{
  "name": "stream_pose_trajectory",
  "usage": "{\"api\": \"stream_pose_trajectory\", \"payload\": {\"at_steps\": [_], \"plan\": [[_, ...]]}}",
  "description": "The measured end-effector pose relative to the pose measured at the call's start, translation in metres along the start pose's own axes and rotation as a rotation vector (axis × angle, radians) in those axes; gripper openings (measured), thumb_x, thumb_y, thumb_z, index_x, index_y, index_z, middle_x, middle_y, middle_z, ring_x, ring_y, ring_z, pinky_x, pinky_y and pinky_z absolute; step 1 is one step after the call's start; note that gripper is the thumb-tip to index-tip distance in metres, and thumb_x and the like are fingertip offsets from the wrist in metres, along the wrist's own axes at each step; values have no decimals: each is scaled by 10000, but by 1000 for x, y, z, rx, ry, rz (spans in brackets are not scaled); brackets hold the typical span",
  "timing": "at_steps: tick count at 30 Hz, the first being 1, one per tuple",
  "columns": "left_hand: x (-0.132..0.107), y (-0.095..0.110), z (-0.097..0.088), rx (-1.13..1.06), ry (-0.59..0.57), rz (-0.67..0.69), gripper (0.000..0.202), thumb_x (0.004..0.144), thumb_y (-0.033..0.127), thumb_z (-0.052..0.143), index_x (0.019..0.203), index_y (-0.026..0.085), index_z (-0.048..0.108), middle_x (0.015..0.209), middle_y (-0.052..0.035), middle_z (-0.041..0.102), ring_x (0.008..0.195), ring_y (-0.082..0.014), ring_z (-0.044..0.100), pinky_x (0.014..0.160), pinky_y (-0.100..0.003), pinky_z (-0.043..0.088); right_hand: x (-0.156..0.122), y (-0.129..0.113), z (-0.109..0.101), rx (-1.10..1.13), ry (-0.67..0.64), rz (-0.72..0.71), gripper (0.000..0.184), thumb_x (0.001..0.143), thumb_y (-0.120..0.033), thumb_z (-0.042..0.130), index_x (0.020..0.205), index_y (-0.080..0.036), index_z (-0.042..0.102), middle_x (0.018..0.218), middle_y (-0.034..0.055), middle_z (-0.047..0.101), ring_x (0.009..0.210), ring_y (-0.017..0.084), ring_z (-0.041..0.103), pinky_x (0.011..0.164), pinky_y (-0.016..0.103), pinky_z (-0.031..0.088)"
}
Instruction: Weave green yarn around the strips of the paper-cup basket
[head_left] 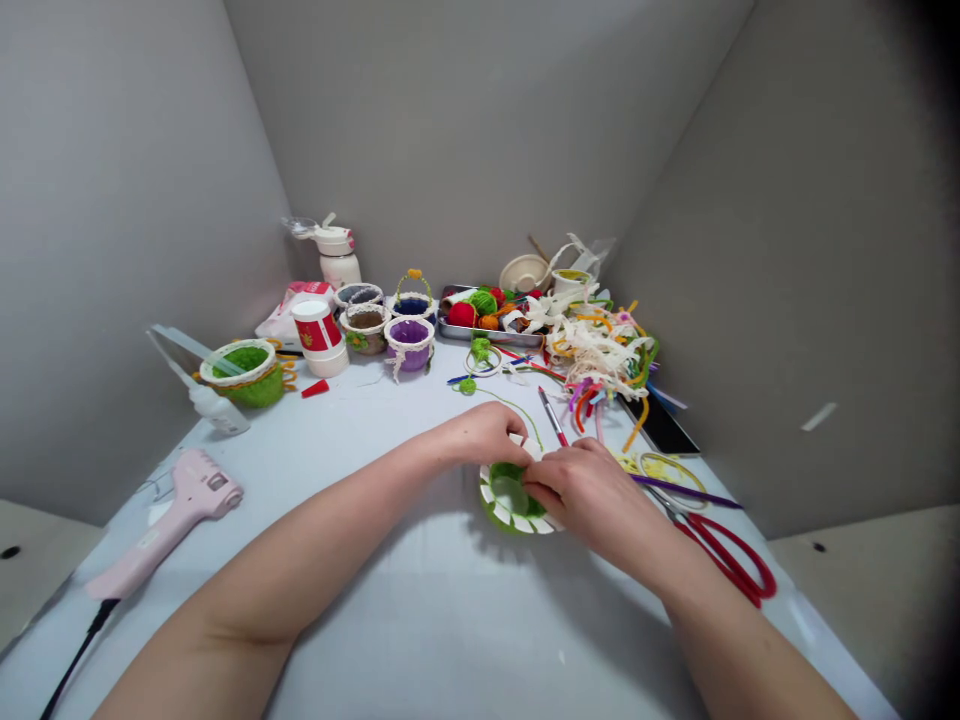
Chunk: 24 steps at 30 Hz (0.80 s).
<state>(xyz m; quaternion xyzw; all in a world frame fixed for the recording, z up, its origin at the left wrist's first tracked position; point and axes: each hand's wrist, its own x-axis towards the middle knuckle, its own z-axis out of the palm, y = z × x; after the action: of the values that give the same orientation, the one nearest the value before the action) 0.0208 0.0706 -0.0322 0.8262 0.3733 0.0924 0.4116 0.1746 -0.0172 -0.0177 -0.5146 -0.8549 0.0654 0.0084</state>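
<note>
Both hands, left and right, grasp green-wound paper cup; red-labelled cup writing unreadable.

The right hand covers the near-right rim of the green-wound cup, and its fingertips there are out of sight. The left hand hides the cup's far rim. Behind the cup, the tray holds yarn balls — too small to count. Left of the cup, the glue gun — its cord runs off the bottom edge.

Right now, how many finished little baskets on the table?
5: green basket at left; four clustered behind the red-and-white cup: grey, blue with handle, brown, purple. Clutter may hide more.
</note>
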Motion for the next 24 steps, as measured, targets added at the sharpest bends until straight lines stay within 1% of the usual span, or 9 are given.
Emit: {"api": "stream_pose_trajectory", "payload": {"at_steps": [3,6,9,11,15,18,21,23,24], "plan": [[0,-3,1,22,23,14,192,624,339,644,648,152,608,573,49,451,573,-92,383,502,-224,263,-10,7,-2,62,63,-12,210,864,-204,537,711,-201,681,671,40,689,624,168,588,712,319,321],[1,-6,1,6,29,-6,229,626,366,673,671,147,625,592,44,485,579,-94,410,507,-219,274,-21,20,-3,125,149,8,174,884,-264,537,822,-225,695,728,39,702,658,179,598,719,319,351],[1,-6,1,-18,29,-21,245,623,379,688,657,149,613,590,47,483,572,-89,409,506,-215,285,-26,35,-5,185,221,56,177,885,-314,537,838,-235,688,775,42,708,693,188,601,702,312,377],[0,-5,0,-25,18,-32,248,627,382,687,642,148,608,578,49,470,561,-86,399,502,-215,285,-26,43,-5,243,234,78,195,887,-328,522,834,-232,683,788,45,705,703,188,599,673,302,388],[0,-4,0,-43,17,-41,251,623,382,691,664,143,626,583,44,481,565,-90,407,502,-214,288,-18,55,-2,442,151,128,230,877,-346,502,823,-217,685,741,38,679,653,171,566,597,277,394],[0,-7,1,-58,18,-36,263,619,391,691,690,143,637,599,40,502,571,-93,421,502,-211,299,-11,63,7,613,91,162,241,848,-357,519,806,-196,693,726,30,665,660,169,552,597,269,404],[1,-10,2,-73,31,-41,265,616,385,689,719,145,644,628,35,534,588,-97,446,509,-206,315,-5,69,20,759,-19,145,235,817,-346,546,800,-173,705,718,16,660,657,160,549,582,249,406],[1,-11,2,-83,40,-39,253,621,374,681,720,144,642,634,33,539,592,-96,450,510,-203,318,-2,70,29,818,-105,120,224,796,-337,566,774,-162,703,686,2,649,626,149,539,559,234,399],[1,-10,1,-88,37,-40,247,627,370,675,718,144,639,633,33,538,590,-95,449,509,-202,317,-1,71,33,837,-126,113,218,791,-330,568,760,-157,698,677,-3,644,619,145,537,555,230,399]]}}
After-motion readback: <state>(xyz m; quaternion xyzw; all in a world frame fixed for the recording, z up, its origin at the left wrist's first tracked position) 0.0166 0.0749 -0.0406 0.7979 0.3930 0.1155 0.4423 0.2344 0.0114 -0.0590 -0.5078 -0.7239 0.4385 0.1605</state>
